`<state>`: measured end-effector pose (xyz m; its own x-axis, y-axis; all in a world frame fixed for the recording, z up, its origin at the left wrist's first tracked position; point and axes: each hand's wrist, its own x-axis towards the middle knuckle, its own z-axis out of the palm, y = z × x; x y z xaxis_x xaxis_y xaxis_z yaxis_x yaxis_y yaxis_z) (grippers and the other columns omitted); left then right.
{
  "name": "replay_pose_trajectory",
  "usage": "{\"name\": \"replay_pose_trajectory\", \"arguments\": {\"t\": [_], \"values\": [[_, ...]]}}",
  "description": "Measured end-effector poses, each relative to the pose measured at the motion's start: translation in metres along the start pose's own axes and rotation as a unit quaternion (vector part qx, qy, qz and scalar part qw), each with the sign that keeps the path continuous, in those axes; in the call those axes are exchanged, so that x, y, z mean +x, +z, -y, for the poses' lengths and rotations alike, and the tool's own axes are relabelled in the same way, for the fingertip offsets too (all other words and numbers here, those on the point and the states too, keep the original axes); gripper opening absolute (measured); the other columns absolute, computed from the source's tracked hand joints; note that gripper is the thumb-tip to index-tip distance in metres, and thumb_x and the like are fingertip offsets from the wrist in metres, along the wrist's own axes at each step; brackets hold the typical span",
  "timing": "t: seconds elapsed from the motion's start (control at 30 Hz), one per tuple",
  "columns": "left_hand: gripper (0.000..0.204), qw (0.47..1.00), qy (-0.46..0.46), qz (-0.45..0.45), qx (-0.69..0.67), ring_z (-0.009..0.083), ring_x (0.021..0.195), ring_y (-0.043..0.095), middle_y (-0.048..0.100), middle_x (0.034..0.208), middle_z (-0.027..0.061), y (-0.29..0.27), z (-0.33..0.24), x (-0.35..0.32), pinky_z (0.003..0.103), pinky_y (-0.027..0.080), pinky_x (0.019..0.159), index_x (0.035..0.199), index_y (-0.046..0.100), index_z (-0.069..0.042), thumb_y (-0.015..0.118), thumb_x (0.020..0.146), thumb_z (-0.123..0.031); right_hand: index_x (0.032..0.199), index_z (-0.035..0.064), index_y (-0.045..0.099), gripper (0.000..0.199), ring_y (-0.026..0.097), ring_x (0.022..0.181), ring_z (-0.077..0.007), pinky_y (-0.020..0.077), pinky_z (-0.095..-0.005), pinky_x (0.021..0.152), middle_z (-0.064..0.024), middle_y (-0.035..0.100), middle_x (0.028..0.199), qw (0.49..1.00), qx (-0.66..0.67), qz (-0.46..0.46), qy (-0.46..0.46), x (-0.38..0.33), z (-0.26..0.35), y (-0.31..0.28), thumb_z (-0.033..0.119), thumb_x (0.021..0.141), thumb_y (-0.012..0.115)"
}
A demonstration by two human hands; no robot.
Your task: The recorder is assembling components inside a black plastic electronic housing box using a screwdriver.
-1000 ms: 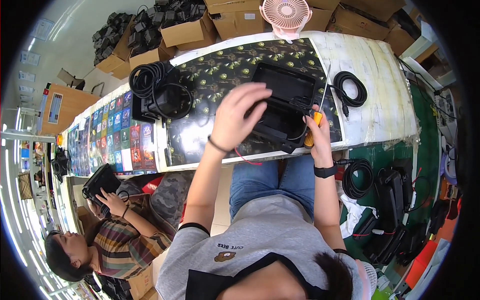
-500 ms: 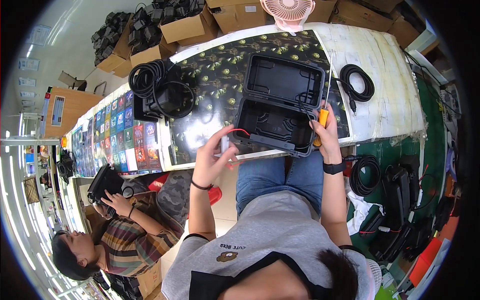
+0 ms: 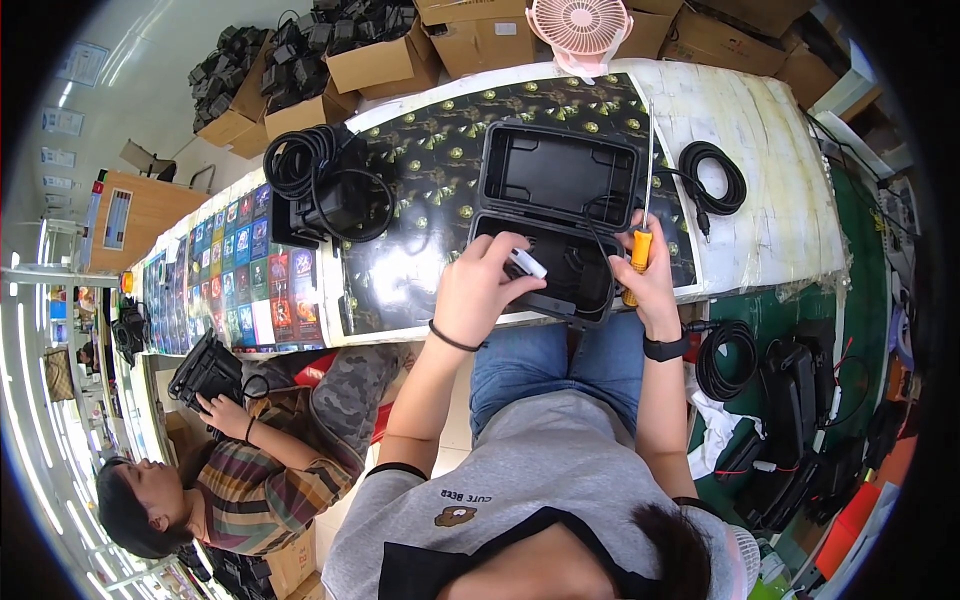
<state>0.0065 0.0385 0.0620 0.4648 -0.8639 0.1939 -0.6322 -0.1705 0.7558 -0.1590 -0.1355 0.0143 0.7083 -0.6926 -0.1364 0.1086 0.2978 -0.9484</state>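
Observation:
An open black plastic case (image 3: pixel 485 222) lies in front of me at the table's near edge, its lid (image 3: pixel 560 170) tipped back on the far side. My left hand (image 3: pixel 478 285) is over the case's left part, its fingers closed on a small white block-like piece (image 3: pixel 528 263). What that piece is, I cannot make out. In my right hand (image 3: pixel 650 285) is a screwdriver with a yellow-orange handle (image 3: pixel 640 250), its long shaft pointing away from me. That hand is at the case's right side, beside a black cable (image 3: pixel 603 225) that runs into the case.
A coiled black cable (image 3: pixel 742 185) lies right on the table (image 3: pixel 790 130). Far left stands a black unit with coiled cable (image 3: pixel 305 165). A pink fan (image 3: pixel 580 30) is at the far edge. At left, a co-worker's hand (image 3: pixel 225 415) holds a black device (image 3: pixel 208 375).
My left hand has moved right and over the case with the white piece; the red wire seen before no longer shows. The case has shifted slightly left. My right hand keeps the screwdriver.

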Motion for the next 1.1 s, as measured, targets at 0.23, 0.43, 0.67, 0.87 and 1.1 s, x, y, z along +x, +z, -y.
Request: {"name": "replay_pose_trajectory", "arguments": {"t": [0.23,0.43,0.67,0.87,1.1], "values": [[0.041,0.947,0.089,0.152,0.270,0.0293,0.069,0.070,0.069,0.075,0.0108,0.015,0.009,0.026,0.041,0.055,0.059,0.112,0.069,-0.013,0.063,0.090,-0.047,0.121,0.0113,0.045,0.056,0.042,0.077,-0.0058,0.0386,-0.0195,0.071,0.0010,0.048,0.095,0.999,-0.019,0.026,-0.027,0.008,0.002,0.006,-0.006,0.075,0.071],[0.036,0.944,-0.049,0.322,-0.055,0.0358,0.078,0.069,0.071,0.089,0.0170,-0.020,0.021,0.048,0.044,0.056,0.074,0.127,0.063,-0.008,0.050,0.102,-0.031,0.121,0.0112,0.045,0.056,0.043,0.076,-0.0056,0.0390,-0.0193,0.069,0.0004,0.049,0.097,0.993,-0.043,0.071,-0.090,0.012,-0.006,0.000,-0.006,0.075,0.071],[0.052,0.970,0.235,0.025,0.063,0.0264,0.114,0.063,0.064,0.128,0.0095,-0.008,-0.015,0.007,0.042,0.050,0.097,0.134,0.059,-0.011,0.069,0.088,-0.033,0.124,0.0117,0.044,0.057,0.043,0.076,-0.0045,0.0396,-0.0183,0.067,-0.0001,0.048,0.097,0.997,-0.013,0.048,-0.060,0.016,-0.011,-0.001,-0.006,0.077,0.071],[0.071,0.913,0.288,0.049,0.285,0.0156,0.110,0.057,0.050,0.147,-0.0035,0.052,-0.011,-0.017,0.033,0.043,0.097,0.143,0.051,-0.016,0.071,0.077,-0.031,0.128,0.0120,0.044,0.055,0.047,0.077,-0.0032,0.0423,-0.0157,0.061,-0.0023,0.054,0.103,0.998,0.000,0.045,-0.045,0.017,-0.017,-0.009,0.000,0.082,0.072],[0.043,0.910,0.259,-0.036,0.321,0.0135,0.091,0.058,0.059,0.130,-0.0034,0.074,0.005,-0.025,0.031,0.044,0.085,0.123,0.063,-0.014,0.062,0.081,-0.016,0.136,0.0121,0.043,0.061,0.054,0.078,-0.0029,0.0451,-0.0141,0.055,-0.0071,0.061,0.118,0.999,-0.016,0.038,-0.030,0.018,-0.021,-0.009,0.007,0.084,0.075]]}}
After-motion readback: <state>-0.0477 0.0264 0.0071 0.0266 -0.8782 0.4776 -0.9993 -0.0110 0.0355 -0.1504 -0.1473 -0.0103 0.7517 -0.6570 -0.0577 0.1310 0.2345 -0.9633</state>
